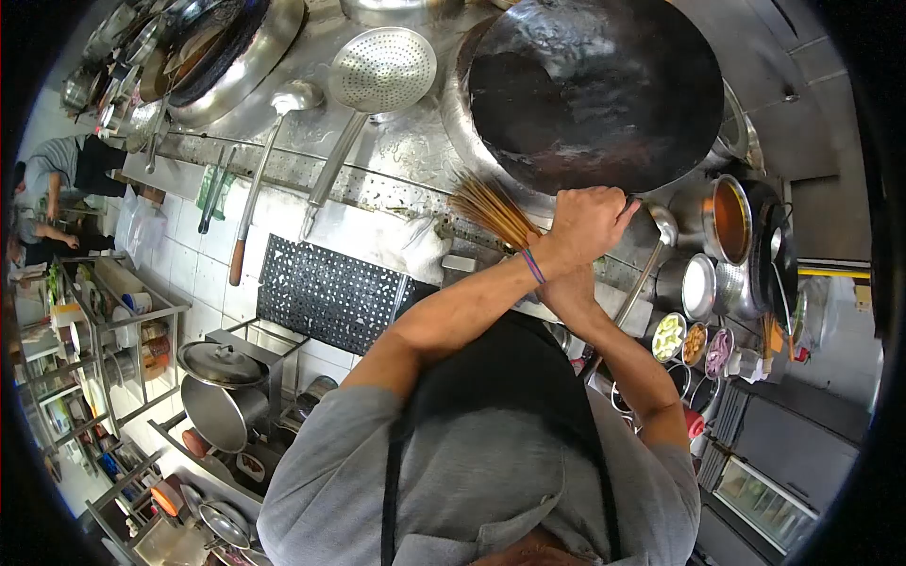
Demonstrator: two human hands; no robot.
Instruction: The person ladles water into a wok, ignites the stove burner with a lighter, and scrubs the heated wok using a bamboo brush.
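Note:
My left hand [587, 224], with a braided band at its wrist, is closed on the short handle of a large black wok [604, 94]. The wok is tilted on the stove, its dark inside facing me, with a shiny patch near the top. Crossing beneath my left wrist, my right hand [566, 290] is partly hidden. It is closed around a bamboo wok brush [493, 209], whose bristles fan out to the left, beside the wok's lower left rim.
A perforated skimmer [384, 71] and a ladle [267, 156] lie left of the wok. Another ladle [651, 255] and a pot of orange-red liquid [730, 219] are at right, near bowls of chopped ingredients [669, 337]. A folded white cloth [422, 247] lies on the stove edge. Another person [57, 179] stands far left.

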